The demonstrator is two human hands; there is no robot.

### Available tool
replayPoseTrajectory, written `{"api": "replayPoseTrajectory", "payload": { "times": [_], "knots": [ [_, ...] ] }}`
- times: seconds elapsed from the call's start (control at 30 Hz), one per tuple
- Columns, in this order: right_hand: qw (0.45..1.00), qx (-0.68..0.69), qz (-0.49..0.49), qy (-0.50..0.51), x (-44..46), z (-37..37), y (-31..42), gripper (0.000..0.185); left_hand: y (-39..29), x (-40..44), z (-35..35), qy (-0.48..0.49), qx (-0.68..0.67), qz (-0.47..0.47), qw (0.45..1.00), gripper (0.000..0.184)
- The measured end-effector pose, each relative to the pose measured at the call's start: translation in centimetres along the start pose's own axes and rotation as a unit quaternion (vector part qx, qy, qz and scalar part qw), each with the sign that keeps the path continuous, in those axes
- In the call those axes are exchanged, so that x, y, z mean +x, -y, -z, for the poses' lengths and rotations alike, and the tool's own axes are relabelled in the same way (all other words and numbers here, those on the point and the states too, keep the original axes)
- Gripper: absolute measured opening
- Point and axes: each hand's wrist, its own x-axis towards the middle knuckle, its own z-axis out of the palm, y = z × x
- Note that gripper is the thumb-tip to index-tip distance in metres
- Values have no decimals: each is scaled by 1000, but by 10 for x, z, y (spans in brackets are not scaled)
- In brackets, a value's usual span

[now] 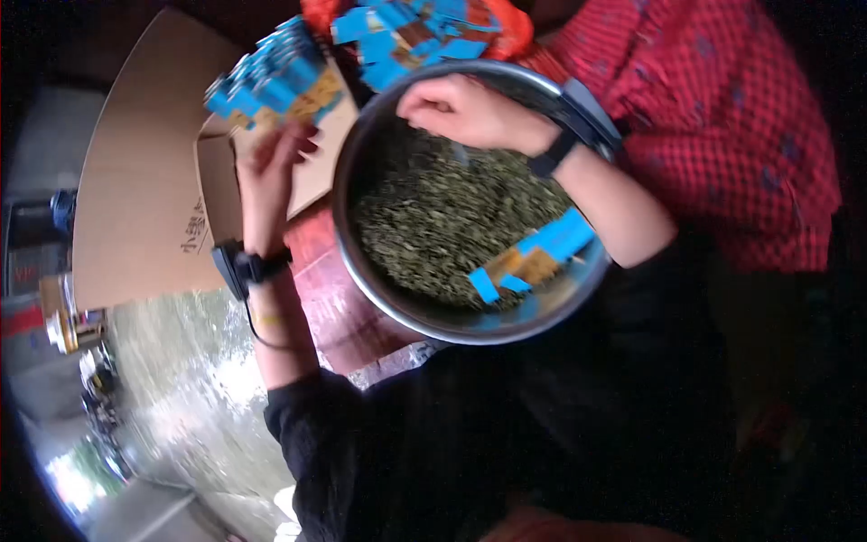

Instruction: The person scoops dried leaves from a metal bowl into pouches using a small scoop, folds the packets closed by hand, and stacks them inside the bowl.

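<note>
A large metal basin (355, 287) holds a heap of dried green leaf pieces (433, 217). My right hand (465, 110) is over the far part of the basin, its fingers curled together; whatever they may hold is hidden. My left hand (271, 163) hovers by the open cardboard box (323, 176), blurred, with fingers bent and apart and nothing visible in them. Just beyond it, several blue-and-tan packets (280, 77) stand packed in rows in the box. Another group of blue-and-tan packets (537, 256) lies on the leaves at the basin's near right side.
Behind the basin, a pile of blue packets (388, 41) sits in a red plastic bag (513, 32). Red-and-black checked cloth (722, 135) fills the right side. A large cardboard flap (135, 181) stands at left, above a shiny floor (181, 370).
</note>
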Motion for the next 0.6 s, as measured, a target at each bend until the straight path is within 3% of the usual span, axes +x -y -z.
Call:
{"api": "replayPoseTrajectory", "payload": {
  "times": [0.03, 0.07, 0.1, 0.13, 0.17, 0.23, 0.33, 0.4, 0.47, 0.5, 0.53, 0.6],
  "knots": [
    [1000, -23, 18, -8, 1, 1, -4, 17, -27, -24, -28, 70, -55, 49, 995, 21],
    [999, 32, -41, 15, 2, 2, -2, 17, -36, -44, -53, 147, -48, -23, 988, 19],
    [999, 18, -50, 8, 3, 3, -2, 18, -53, -64, -79, 191, -8, -8, 982, 18],
    [998, 4, -57, 3, 3, 3, -2, 18, -56, -78, -104, 236, 58, -90, 966, 18],
    [998, 4, -55, -3, 2, 4, -1, 18, -70, -89, -126, 272, 96, -101, 952, 21],
    [991, 88, -98, 26, 0, 5, 0, 17, -69, -108, -165, 256, 148, -164, 941, 25],
    [990, 93, -103, 17, -1, 5, 0, 17, -69, -121, -193, 233, 229, -193, 925, 21],
    [989, 100, -107, 11, -1, 8, 0, 17, -63, -122, -197, 181, 222, -225, 931, 18],
    [988, 107, -110, 7, 0, 9, -1, 18, -58, -118, -191, 148, 116, -230, 955, 14],
    [986, 125, -111, 3, 1, 10, -4, 18, -69, -117, -181, 146, 37, -170, 974, 13],
    [983, 143, -113, -2, 2, 10, -6, 19, -81, -114, -162, 201, 5, 22, 979, 19],
    [982, 158, -97, -22, 4, 5, -17, 18, -73, -101, -137, 153, -86, 51, 983, 19]
  ]
}}
